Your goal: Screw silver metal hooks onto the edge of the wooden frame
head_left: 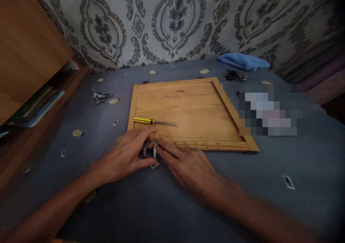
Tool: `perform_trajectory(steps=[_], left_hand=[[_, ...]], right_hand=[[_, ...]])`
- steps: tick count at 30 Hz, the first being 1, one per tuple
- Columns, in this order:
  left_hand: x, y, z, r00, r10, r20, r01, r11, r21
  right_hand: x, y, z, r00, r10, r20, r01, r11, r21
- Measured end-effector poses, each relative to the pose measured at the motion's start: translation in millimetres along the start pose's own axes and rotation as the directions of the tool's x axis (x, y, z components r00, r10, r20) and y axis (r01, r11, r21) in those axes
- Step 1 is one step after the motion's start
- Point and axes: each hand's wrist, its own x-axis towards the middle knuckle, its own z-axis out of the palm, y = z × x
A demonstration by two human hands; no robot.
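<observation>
A framed wooden panel (185, 103), like a cabinet door, lies flat on a dark bedsheet, with a row of small dark holes along its near edge. At that edge's left end sits a metal hinge (152, 143) whose curved arms stick out toward me. My left hand (129, 149) is closed around the hinge, with its thumb beneath and its fingers over the frame. Close by, my right hand (188, 162) presses its fingertips against the hinge's right side and the frame edge. A yellow-and-black screwdriver (155, 121) rests on the panel, tip pointing right.
Small metal parts (101, 97) lie on the sheet (269, 200) left of the panel. Beyond the panel are a blue cloth (244, 61) and a black corded item (235, 75). A pixelated area covers something at right. A wooden cabinet (32, 42) with books (45, 108) stands at left.
</observation>
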Motion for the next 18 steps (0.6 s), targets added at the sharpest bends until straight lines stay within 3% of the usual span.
perform_trajectory(steps=[4,18], left_hand=[[0,-1,1.9,1.0,-0.019,0.006,0.019,0.999,-0.034],[1,-2,4.0,1.0,-0.026,-0.004,0.026,0.996,-0.084]], right_hand=[[0,0,0,1.0,0.006,0.006,-0.006,1.0,0.028],[-11,9,6,0.99,0.036,-0.136,-0.029,0.998,0.053]])
